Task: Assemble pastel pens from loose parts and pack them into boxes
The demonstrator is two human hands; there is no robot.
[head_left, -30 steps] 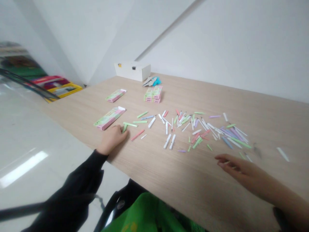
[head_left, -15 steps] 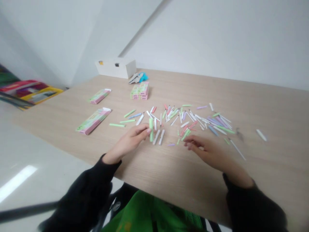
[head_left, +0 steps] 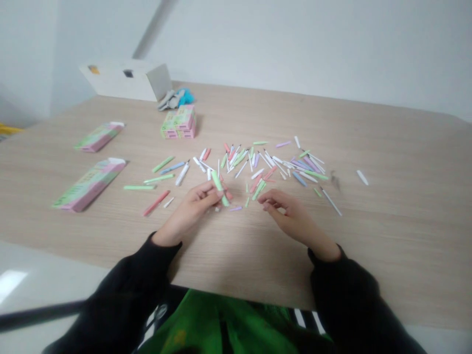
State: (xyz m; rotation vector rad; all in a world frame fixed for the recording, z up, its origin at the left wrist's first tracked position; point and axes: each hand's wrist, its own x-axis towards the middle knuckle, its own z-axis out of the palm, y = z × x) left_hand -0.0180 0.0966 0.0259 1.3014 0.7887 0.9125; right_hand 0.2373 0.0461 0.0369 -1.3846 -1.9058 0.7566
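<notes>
My left hand point(head_left: 201, 200) is closed on a light green pen barrel point(head_left: 218, 184), held tilted above the table. Behind its fingers a red piece point(head_left: 228, 194) partly shows; whether the hand touches it I cannot tell. My right hand point(head_left: 283, 209) has curled fingers, thumb and forefinger slightly apart, with nothing visible between them. Its fingertips are beside short green pieces point(head_left: 259, 190) on the table. A small purple piece point(head_left: 236, 209) lies between the hands. Beyond them spreads a loose heap of white, red, green and purple pen parts point(head_left: 254, 160).
Left of the heap lie a red pen point(head_left: 157, 203), a blue pen point(head_left: 172, 167) and several green barrels point(head_left: 139, 187). Two pink-green boxes point(head_left: 90, 184) lie at left, stacked boxes point(head_left: 179, 123) farther back. Behind are grey-blue gloves point(head_left: 177, 98) and a white box point(head_left: 121, 81).
The view has turned, so the tabletop things sit farther left in the picture. The green barrel in my left hand has gone from upright to tilted. The red pen at left has come into view.
</notes>
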